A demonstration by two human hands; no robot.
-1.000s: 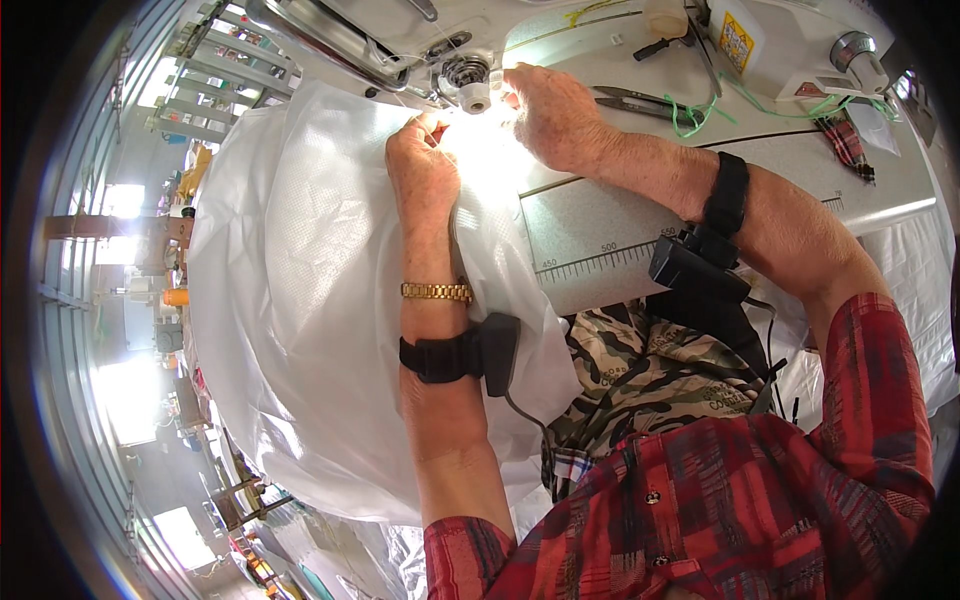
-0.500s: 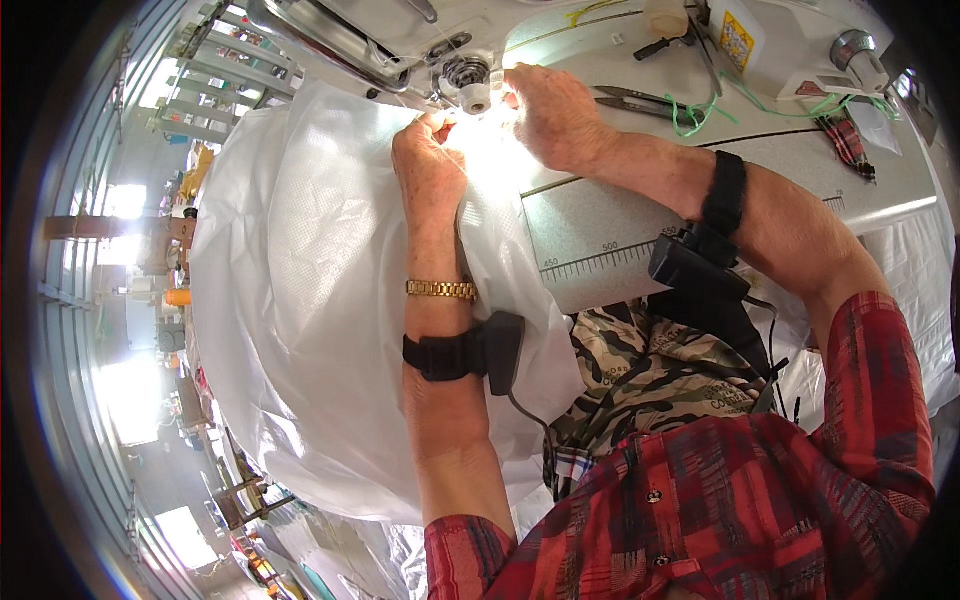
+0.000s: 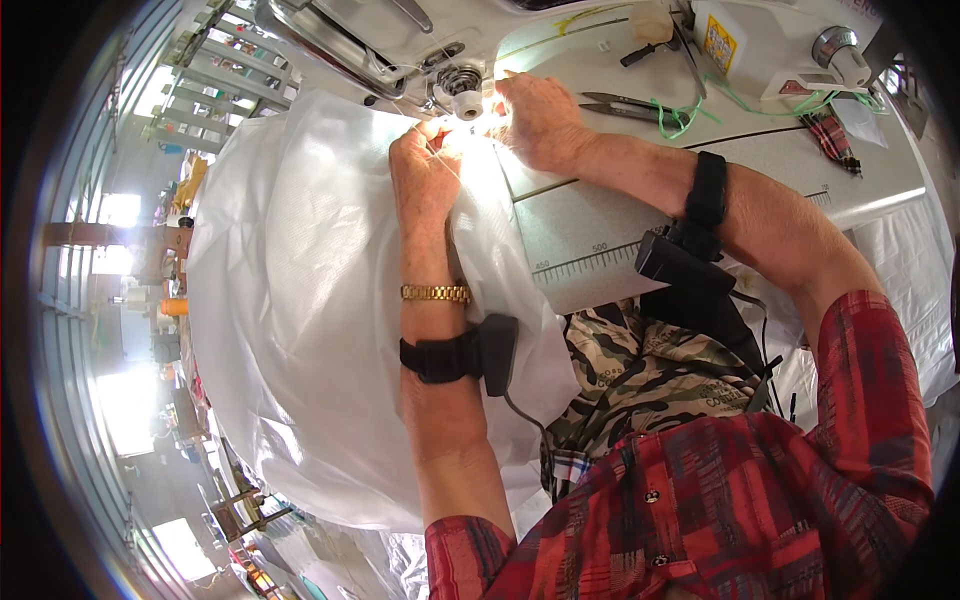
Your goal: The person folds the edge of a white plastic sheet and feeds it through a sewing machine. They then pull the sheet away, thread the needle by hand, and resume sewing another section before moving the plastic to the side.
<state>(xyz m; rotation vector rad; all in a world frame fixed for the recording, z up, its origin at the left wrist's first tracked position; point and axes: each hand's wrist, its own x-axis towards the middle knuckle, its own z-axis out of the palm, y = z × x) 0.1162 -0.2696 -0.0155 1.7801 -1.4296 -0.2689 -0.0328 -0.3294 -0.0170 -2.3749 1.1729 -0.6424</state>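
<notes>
A sewing machine (image 3: 459,82) stands at the top centre, its needle area washed out by a bright lamp. My left hand (image 3: 423,172) is closed just left of the needle area, thumb and fingers pinched together. What is in the pinch is too small to make out. My right hand (image 3: 545,122) is curled close by on the right, with its fingertips partly lost in the glare. A large white sheet of fabric (image 3: 310,270) spreads in folds beneath my left hand and forearm, reaching up to the machine.
Dark-handled scissors (image 3: 630,110) lie right of my right hand, beside tangled green cord (image 3: 680,122). A screwdriver-like tool (image 3: 645,52), a white container (image 3: 728,45) and a plaid scrap (image 3: 833,145) sit farther right. A ruler scale (image 3: 590,262) runs along the table's front.
The whole picture has shifted slightly. Both hands stay close to the needle area, with only small finger movement. The sheet lies almost the same.
</notes>
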